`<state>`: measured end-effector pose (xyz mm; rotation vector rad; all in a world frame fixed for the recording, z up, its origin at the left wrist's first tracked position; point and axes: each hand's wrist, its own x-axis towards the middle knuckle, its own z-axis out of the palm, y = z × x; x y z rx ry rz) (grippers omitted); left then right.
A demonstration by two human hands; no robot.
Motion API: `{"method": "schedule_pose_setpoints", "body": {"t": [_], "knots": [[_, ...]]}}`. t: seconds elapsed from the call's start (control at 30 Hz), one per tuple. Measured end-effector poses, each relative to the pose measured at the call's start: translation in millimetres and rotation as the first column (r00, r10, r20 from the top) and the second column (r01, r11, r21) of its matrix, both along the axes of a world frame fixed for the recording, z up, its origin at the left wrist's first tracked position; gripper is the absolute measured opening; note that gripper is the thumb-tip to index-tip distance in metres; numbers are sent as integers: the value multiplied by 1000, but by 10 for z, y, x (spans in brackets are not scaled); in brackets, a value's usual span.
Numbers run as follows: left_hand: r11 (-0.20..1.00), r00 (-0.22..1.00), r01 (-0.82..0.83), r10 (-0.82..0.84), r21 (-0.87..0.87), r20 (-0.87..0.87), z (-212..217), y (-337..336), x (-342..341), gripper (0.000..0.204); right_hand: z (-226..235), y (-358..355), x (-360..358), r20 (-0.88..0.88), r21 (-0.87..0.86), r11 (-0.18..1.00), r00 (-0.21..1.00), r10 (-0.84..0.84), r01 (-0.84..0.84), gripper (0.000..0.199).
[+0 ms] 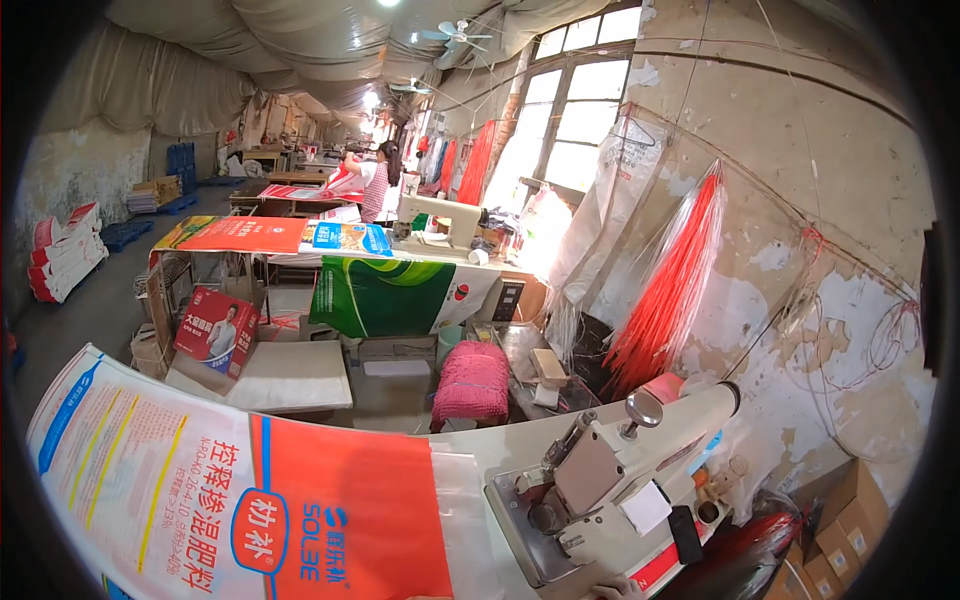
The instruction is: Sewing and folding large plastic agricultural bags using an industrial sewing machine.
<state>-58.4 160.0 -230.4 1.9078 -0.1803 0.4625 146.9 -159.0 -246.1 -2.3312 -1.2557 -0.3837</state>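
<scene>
Orange-and-white printed plastic sack (pixel 255 495) lies flat at 8 o'clock, presumably to stay smooth. Right hand (pixel 618 588), 5 o'clock, beside cream metal sewing machine (pixel 592 468) (grip cropped; cannot tell). Left hand unseen.

R wall (pixel 780 265): plaster peeling bad, lots of bare patches. Tall multi-pane window (pixel 585 105) same side, v. bright daylight, panes approx. blown out. Ceiling (pixel 270 30): sagging grey-beige sheeting, w/ fan (pixel 452 36) below it + bright lamp (pixel 371 100) farther back. L wall (pixel 85 170) stained/worn. Floor (pixel 120 290) grey, blue pallet (pixel 127 235) on it. Tables (pixel 300 177) toward far end of rm.
</scene>
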Motion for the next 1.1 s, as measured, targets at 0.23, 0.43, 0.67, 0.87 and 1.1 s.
{"method": "schedule_pose_setpoints", "body": {"t": [0.23,0.43,0.67,0.87,1.1], "knots": [[1000,1000,-22,22,-16,-12,29,-19,-23,18,-29,-4,10,12,-29,1000,1000,-5,5,37],[1000,1000,-2,3,-15,10,107,-29,-2,18,-52,-37,37,-4,-22,1000,1000,-11,11,38],[1000,1000,6,-5,-15,26,109,-17,-5,18,-33,-27,40,-4,-16,1000,1000,2,-2,40],[1000,1000,3,-3,-18,7,75,-16,-7,19,-32,-33,25,3,-43,999,1000,-27,27,39],[1000,1000,-1,2,13,-13,-5,-19,-9,18,-69,-55,40,2,-27,1000,1000,1,-1,37]]}}
